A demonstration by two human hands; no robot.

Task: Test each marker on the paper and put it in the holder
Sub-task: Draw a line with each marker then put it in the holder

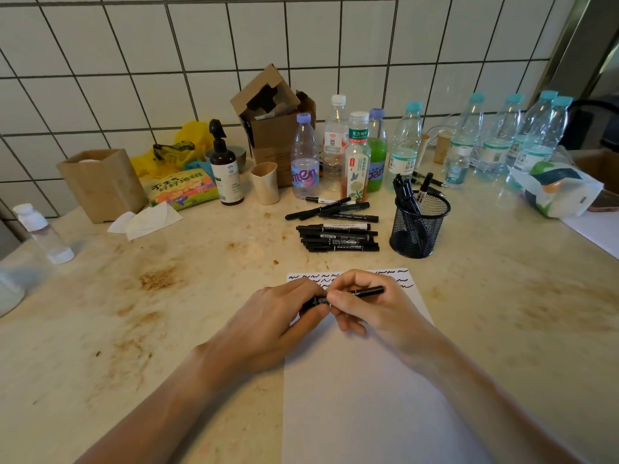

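A black marker (348,294) lies nearly level above the top part of the paper (361,380), held by both hands. The left hand (278,316) grips its left end with curled fingers; the right hand (375,306) pinches the barrel, whose right end juts past the fingers. Wavy black test strokes (400,277) cross the paper's upper edge. Behind the paper, a stack of black markers (338,237) lies on the stained table (167,296), with a looser group (331,209) just beyond. To their right stands the black mesh holder (418,226), several markers upright in it. Farther back, plastic bottles (355,152), a cardboard box (274,128) and a pump bottle (224,165) line the tiled wall
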